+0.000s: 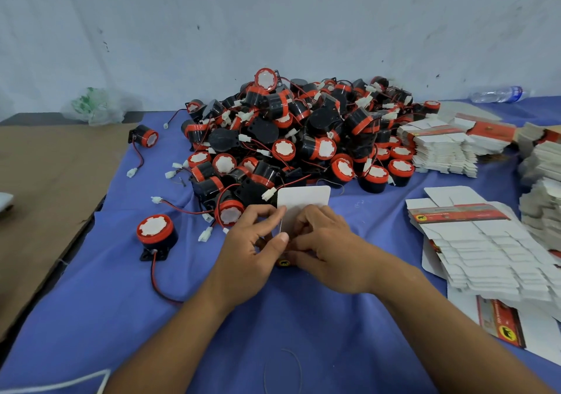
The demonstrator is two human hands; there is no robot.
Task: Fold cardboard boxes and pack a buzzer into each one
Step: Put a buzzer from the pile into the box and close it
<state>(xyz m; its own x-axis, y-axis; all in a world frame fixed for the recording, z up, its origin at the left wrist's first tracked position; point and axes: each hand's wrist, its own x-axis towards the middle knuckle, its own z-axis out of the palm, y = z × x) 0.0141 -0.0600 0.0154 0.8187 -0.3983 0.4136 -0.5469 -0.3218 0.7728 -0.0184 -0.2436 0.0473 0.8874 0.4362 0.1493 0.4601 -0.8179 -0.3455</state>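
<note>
Now the left hand [252, 251] and right hand [328, 248] are both pinching one box [303, 200], holding it just before the buzzer heap [303, 132], white flap up. I'd be pressing each crease square before tucking. Two buzzers [154, 232] are lying apart at left; the heap and the stacked blanks [485, 241] are defying counting.

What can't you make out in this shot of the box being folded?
All in the head view:
- Box: its body is covered by the left hand and right hand, so its inside is hidden.
- Buzzer pile: the lower ones are buried, so no count.
- Flat box stacks: cut off by the right edge.
- Water bottle: label too small and blurred.
- White object: cut by the left edge, unidentifiable.
</note>
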